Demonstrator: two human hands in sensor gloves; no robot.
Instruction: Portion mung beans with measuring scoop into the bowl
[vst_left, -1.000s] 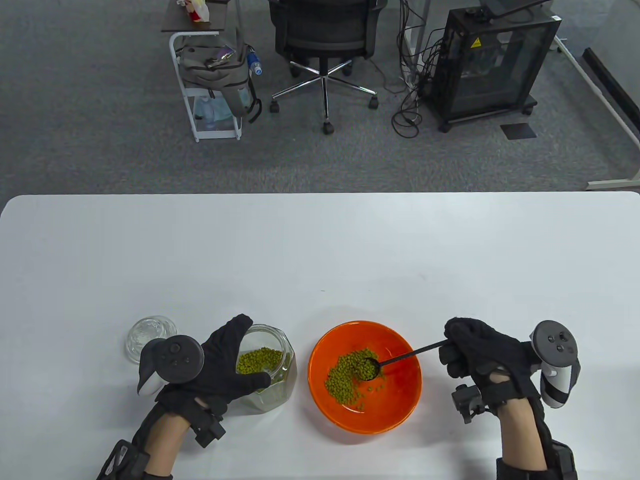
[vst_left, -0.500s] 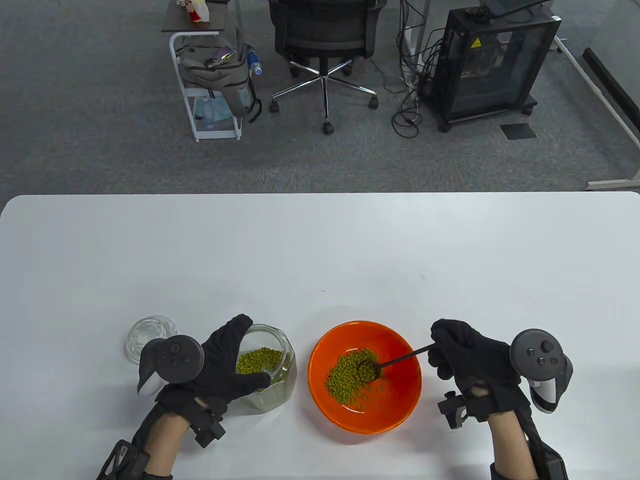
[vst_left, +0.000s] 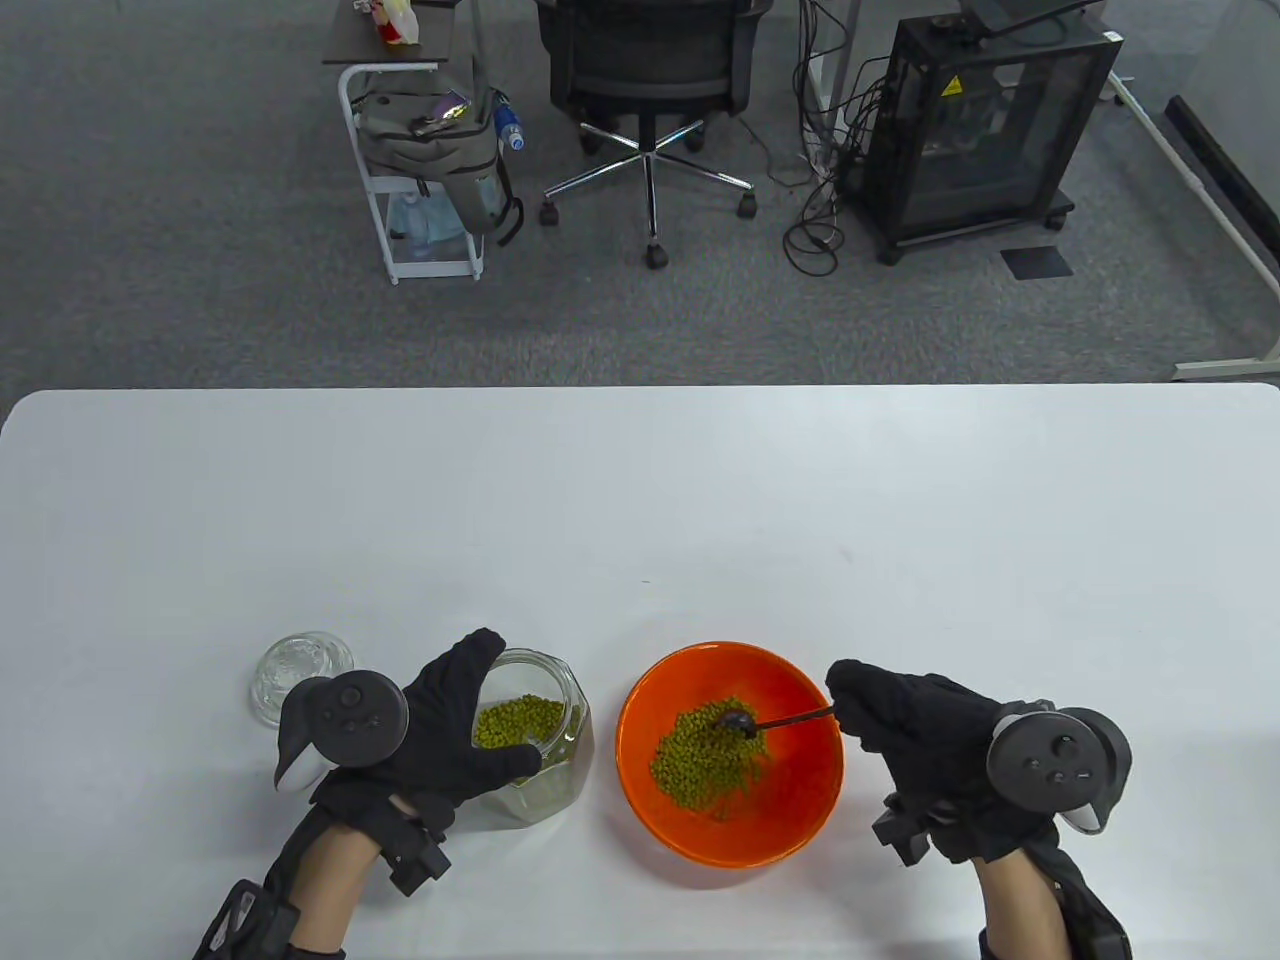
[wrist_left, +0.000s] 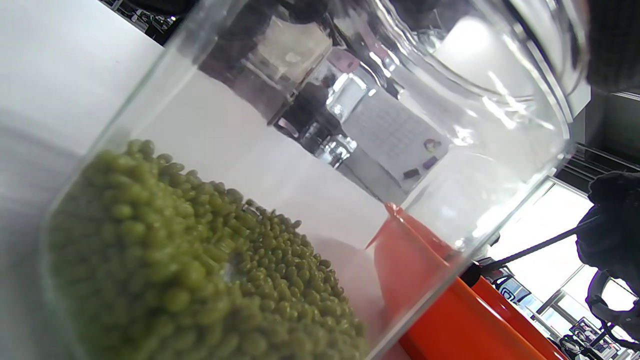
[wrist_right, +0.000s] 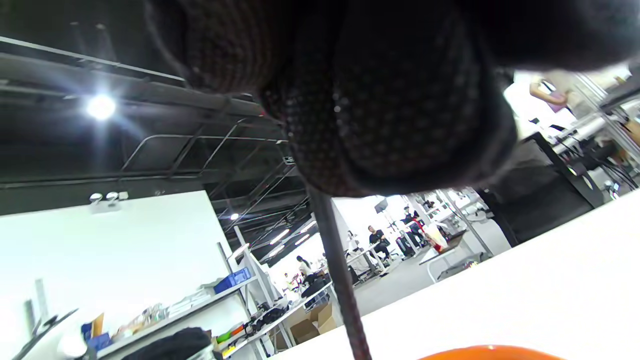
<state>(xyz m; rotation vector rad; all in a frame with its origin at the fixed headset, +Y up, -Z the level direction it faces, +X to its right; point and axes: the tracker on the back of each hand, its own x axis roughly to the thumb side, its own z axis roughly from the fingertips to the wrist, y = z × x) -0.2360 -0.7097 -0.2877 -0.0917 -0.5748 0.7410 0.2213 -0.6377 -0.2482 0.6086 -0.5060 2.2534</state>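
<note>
My left hand (vst_left: 455, 725) grips the open glass jar (vst_left: 545, 735), fingers wrapped round its near side; green mung beans (wrist_left: 190, 265) fill its bottom. The orange bowl (vst_left: 800, 820) stands to the right and holds a heap of beans (vst_left: 700, 765). My right hand (vst_left: 900, 715) pinches the thin black handle of the measuring scoop (vst_left: 742, 720), whose head lies turned over on the beans in the bowl. In the right wrist view the handle (wrist_right: 335, 270) runs down from my gloved fingers (wrist_right: 390, 110) toward the bowl rim (wrist_right: 490, 352).
The jar's glass lid (vst_left: 300, 668) lies on the white table (vst_left: 640, 500) just left of my left hand. Beyond the table's far edge stand an office chair (vst_left: 650, 80), a small cart (vst_left: 420, 150) and a black cabinet (vst_left: 985, 120).
My right hand has moved left toward the bowl and rolled over, tipping the scoop so its beans dropped onto the heap. The left hand and jar stayed still.
</note>
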